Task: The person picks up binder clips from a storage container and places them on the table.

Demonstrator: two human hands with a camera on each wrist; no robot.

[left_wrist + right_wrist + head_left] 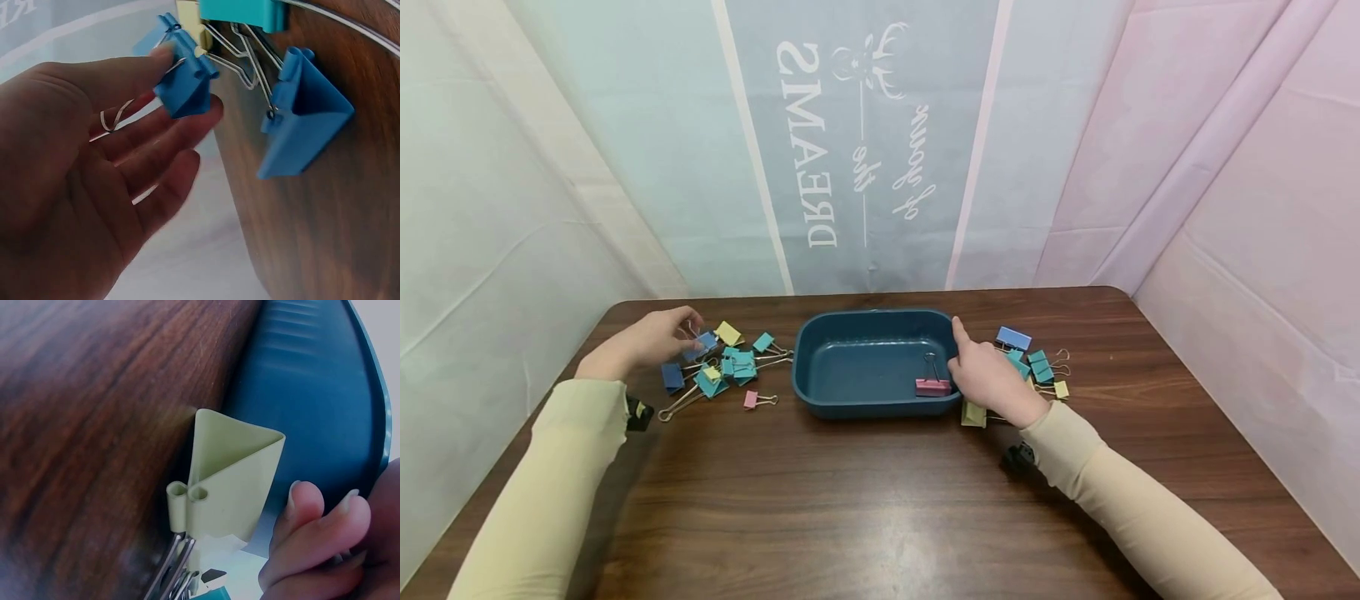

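Observation:
At the table's left, my left hand pinches a blue binder clip between thumb and fingers. Another blue binder clip lies close by, with teal, yellow and pink clips around. My right hand is at the right rim of a dark blue bin, its index finger stretched along the rim and the others curled by the outer wall; it appears to grip the edge. A pink binder clip lies inside the bin. Beside the right hand, an olive-yellow binder clip stands against the bin's outside.
On the right of the bin lie a blue clip, teal clips and a small yellow clip, partly behind the right hand. A wooden table carries everything. Hanging cloth borders its far edge.

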